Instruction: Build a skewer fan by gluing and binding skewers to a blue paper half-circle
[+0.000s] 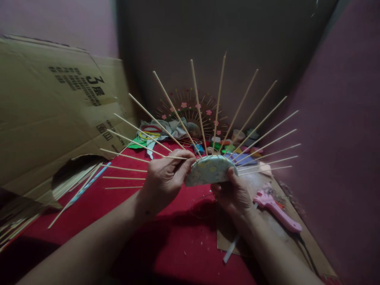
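Observation:
A pale patterned half-round piece [211, 171] is held up in front of me, with several thin wooden sticks [220, 99] fanning out from its curved edge. My right hand [234, 192] grips the piece at its lower right, thumb on the front face. At the left end of the curve, my left hand [170, 174] pinches a stick near its base, thumb and forefinger together. Some sticks on the left pass behind the left hand, so their bases are hidden.
On the right a pink glue gun [277, 209] lies on a board with a glue stick. A cardboard box [59, 118] with loose sticks stands left. Behind are scissors [150, 132], cloth scraps, colourful bits and a flower-decorated stick fan [190, 109]. The cloth [190, 245] is red.

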The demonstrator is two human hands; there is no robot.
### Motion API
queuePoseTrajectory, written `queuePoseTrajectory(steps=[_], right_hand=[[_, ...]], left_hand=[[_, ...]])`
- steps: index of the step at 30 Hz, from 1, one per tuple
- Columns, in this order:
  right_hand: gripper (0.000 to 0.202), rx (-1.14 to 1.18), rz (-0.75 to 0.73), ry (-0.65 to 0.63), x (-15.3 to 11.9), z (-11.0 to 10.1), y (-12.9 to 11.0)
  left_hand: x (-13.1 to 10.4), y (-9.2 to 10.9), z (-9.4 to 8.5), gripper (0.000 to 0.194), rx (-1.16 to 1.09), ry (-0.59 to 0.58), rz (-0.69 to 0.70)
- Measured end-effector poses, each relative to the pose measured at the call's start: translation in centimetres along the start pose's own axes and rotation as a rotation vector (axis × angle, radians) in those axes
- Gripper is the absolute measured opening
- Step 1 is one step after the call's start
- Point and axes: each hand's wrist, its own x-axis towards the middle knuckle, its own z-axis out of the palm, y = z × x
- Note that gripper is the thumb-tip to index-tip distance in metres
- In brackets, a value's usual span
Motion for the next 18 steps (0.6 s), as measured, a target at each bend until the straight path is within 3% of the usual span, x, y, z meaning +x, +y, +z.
queuePoseTrajectory(steps=[5, 13, 18], right_hand=[[0.04, 0.003, 0.011, 0.041, -0.11, 0.24, -0.03], [0.043, -0.024, -0.009, 0.094, -0.28, 0.77, 0.32], [0.038, 0.032, -0.001, 0.12, 0.14, 0.64, -0.2]], left_hand=[[-0.19, 0.1, -0.01, 0.014, 0.038, -0.059, 0.009], [-0.24, -0.5, 0.02, 0.011, 0.175, -0.086, 0.153], [-0.22, 0.12, -0.77, 0.007, -0.013, 0.082, 0.047]])
